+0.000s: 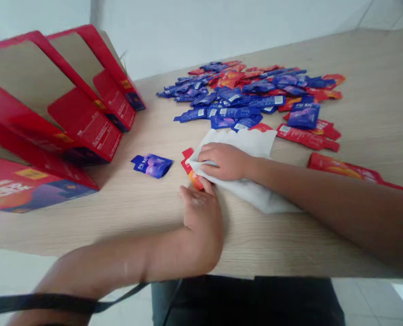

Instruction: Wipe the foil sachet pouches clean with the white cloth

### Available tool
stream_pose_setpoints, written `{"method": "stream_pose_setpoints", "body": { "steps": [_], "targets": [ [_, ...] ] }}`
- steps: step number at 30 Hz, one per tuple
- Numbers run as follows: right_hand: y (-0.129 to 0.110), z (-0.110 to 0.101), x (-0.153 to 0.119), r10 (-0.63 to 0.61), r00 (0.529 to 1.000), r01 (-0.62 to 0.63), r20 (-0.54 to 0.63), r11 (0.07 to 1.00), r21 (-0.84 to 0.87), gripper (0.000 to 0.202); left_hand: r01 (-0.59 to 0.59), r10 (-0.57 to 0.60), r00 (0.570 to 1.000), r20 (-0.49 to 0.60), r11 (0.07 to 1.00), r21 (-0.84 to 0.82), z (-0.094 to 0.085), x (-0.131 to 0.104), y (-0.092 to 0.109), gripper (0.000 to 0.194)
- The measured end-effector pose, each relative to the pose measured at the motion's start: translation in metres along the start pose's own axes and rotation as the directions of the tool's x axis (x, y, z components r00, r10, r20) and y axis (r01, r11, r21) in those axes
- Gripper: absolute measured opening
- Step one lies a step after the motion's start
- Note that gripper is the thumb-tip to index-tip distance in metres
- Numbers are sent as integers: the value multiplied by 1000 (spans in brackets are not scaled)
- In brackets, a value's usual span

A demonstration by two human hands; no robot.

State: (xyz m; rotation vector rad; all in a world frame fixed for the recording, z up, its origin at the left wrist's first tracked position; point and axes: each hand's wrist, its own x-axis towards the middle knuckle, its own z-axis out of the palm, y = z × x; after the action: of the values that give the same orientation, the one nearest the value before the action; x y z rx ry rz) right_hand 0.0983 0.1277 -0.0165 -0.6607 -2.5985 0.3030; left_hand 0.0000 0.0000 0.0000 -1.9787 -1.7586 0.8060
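Observation:
A red and orange pouch (189, 168) lies on the wooden table in front of me. My left hand (203, 206) touches its lower end, with the fingers closed on it. Over the pouch's right side rests a white cloth (252, 142), spread out and creased. My right hand (223, 161) lies on the cloth, its thumb and fingers pinched round a fold at the left edge. Left of the hands, a single blue pouch (152, 165) lies flat on the table.
Open red boxes (96, 127) stand along the left. A pile of blue and red pouches (235, 99) covers the back middle of the table (147, 203). Another red pouch (347, 170) lies on the right, partly behind my right forearm. The wall is behind.

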Motion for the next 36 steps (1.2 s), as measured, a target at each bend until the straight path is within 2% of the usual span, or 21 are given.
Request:
{"method": "stream_pose_setpoints", "body": {
  "steps": [15,27,36],
  "targets": [
    [-1,0,0,10,1000,-9,-11,1000,25,22,16,-17,997,-70,1000,-19,9,1,1,56],
    [0,1,0,15,1000,-14,-16,1000,26,23,19,-28,997,-78,994,-111,8,0,1,54],
    [-1,0,0,20,1000,-19,-15,999,36,22,4,-8,999,-45,997,-82,7,1,0,55]
  ]
}}
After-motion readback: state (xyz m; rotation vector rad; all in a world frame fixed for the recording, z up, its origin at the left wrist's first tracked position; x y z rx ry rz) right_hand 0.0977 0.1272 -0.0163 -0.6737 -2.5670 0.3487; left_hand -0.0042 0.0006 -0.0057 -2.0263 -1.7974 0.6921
